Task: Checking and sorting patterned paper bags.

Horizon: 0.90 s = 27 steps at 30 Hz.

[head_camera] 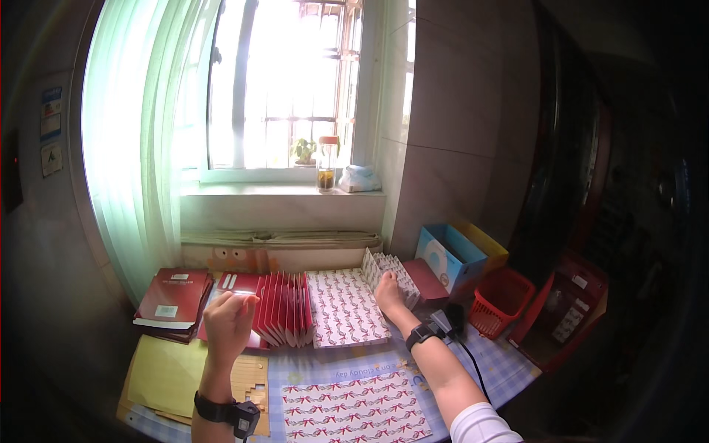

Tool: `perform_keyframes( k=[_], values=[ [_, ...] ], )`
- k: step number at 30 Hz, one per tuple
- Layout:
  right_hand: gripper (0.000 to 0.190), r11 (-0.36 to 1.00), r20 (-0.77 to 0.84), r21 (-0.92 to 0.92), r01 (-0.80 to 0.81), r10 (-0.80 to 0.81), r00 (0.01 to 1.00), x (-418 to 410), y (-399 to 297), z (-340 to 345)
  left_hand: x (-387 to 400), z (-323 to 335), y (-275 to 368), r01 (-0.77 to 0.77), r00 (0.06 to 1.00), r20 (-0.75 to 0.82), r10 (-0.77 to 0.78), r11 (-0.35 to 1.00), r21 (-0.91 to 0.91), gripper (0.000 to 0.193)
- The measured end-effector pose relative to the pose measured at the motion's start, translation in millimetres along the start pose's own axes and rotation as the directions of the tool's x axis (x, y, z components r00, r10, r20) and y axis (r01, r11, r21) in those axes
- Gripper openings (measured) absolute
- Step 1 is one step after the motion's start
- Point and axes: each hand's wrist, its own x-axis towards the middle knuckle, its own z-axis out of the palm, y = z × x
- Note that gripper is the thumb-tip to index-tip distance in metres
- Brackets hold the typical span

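Observation:
My left hand (228,324) is raised above the red card wallets (283,310), its fingers curled closed; nothing shows in it. These wallets stand fanned in a row, edges up. My right hand (391,292) reaches to the row of folded white wallets with a garland print (403,271), its fingers curled against their near side. Whether it grips one is hidden by the hand itself. Between the two rows lies a flat stack of garland-print card (349,310). Closer to me, a garland-print sheet (354,410) lies on the checked tablecloth (310,362).
Stacked red wallets (171,299) and a yellow sheet (166,376) on brown card lie left. At right are a dark red box (425,279), a blue box (451,257), a yellow box (482,241), a red plastic basket (501,302), a red carton (565,315) and a black cable (475,360).

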Motion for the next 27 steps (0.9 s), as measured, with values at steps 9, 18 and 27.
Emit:
perform_keyframes(
  k=[9, 18, 27],
  values=[
    [0.020, 0.992, 0.023, -0.119, 0.039, -0.036, 0.999, -2, 2, -6, -1, 1, 0, 0.002, 1.000, -0.012, -0.002, 1.000, 0.006, 0.019],
    [0.020, 0.986, 0.090, -0.149, 0.070, -0.057, 0.994, -6, -7, -1, 1, 0, 4, 0.050, 0.999, 0.014, -0.050, 0.998, 0.043, 0.006],
    [0.026, 0.978, 0.099, -0.190, 0.091, -0.073, 0.992, -22, -6, -2, -2, 3, 1, 0.002, 1.000, 0.009, -0.002, 1.000, -0.002, 0.017]
  ],
)
